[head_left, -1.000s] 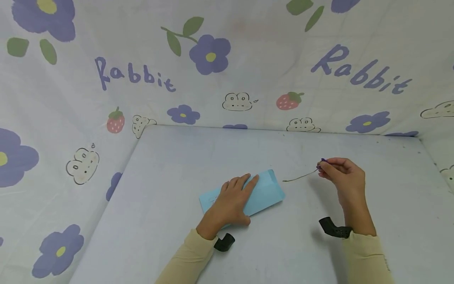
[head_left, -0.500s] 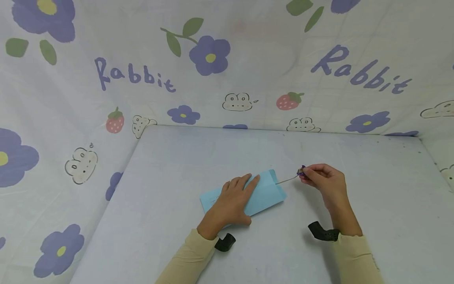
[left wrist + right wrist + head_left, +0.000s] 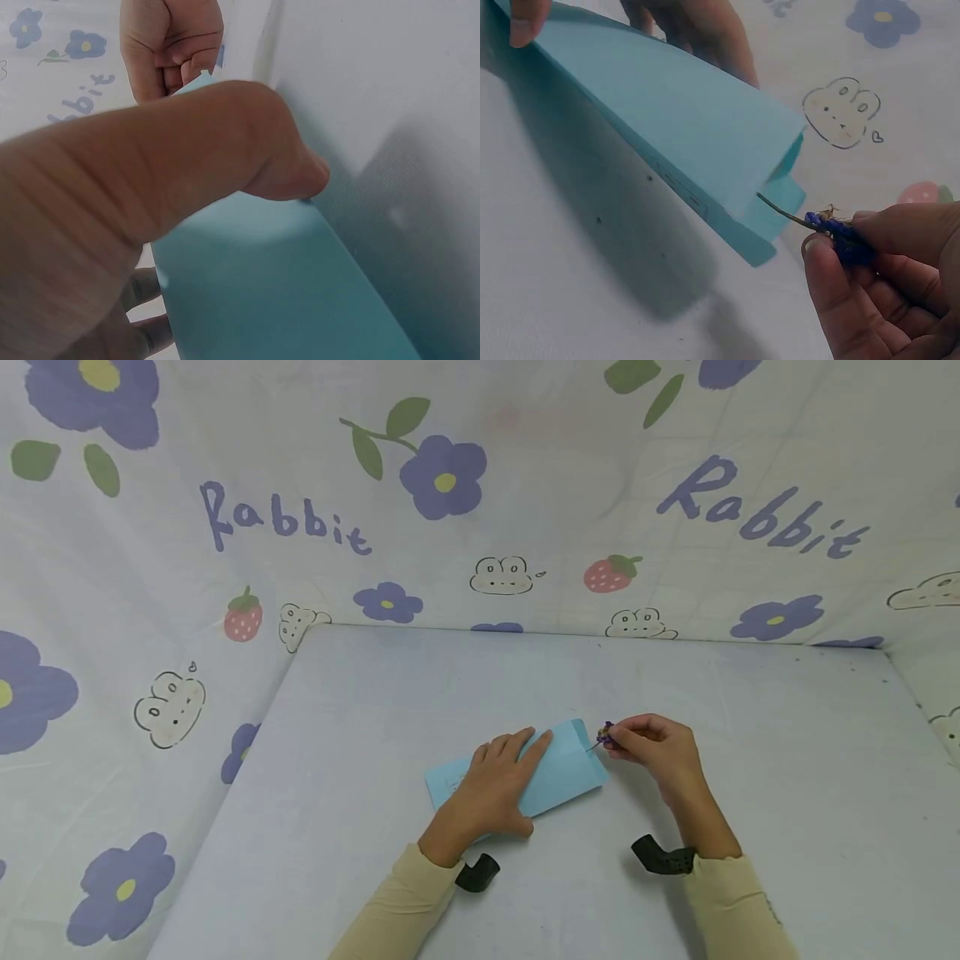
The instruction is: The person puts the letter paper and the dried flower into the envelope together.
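Note:
A light blue paper envelope (image 3: 562, 777) is tilted up off the white table in the right wrist view, its mouth and flap facing right. My left hand (image 3: 491, 789) grips it across its width, with the thumb (image 3: 289, 169) at one long edge and the fingers at the other. Between thumb and fingertips, my right hand (image 3: 663, 756) pinches a small dried purple-blue flower (image 3: 847, 244). From it a thin brown stem (image 3: 784, 212) points at the envelope, its visible end right at the mouth's edge. The envelope's inside is mostly hidden.
White tabletop (image 3: 375, 693) surrounds both hands. Behind it and to the left hangs a white cloth (image 3: 540, 468) printed with flowers, strawberries and rabbits. Dark curved wrist mounts (image 3: 663, 856) stick out from the beige sleeves (image 3: 397, 906).
My right hand has moved left with the flower, bringing the stem from beyond the envelope up to its mouth, and less of the stem shows. My left hand and the envelope have barely shifted.

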Demonstrator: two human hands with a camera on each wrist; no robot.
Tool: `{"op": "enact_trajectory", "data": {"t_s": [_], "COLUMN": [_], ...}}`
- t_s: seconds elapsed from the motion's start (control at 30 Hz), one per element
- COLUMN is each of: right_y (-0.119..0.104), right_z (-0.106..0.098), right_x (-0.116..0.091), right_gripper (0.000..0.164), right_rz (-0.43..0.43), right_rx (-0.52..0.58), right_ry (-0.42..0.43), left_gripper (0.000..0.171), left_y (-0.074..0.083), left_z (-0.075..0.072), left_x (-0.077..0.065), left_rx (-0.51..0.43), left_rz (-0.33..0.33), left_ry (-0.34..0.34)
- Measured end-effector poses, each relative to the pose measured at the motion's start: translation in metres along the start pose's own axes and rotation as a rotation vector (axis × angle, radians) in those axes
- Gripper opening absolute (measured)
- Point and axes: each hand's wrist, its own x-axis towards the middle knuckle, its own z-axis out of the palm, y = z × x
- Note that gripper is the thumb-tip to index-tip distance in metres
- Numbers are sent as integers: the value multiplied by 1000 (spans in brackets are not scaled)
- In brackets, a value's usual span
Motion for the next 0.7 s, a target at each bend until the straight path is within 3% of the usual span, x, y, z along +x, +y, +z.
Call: {"op": "enact_trajectory", "data": {"t_s": [0.43,0.7], "right_y": [-1,2], "right_z": [14,18], "right_x": [-2,1], "right_gripper": [30,20], "right_rz": [54,95], "right_rx": [-332,-391], "right_ry": [-20,-68], "left_gripper": [119,119], "left_y": [0,-1], "left_z": [4,5], "left_x": [1,2], "left_rx": [13,13], "left_rz": [14,19], "left_ry": [17,9]}}
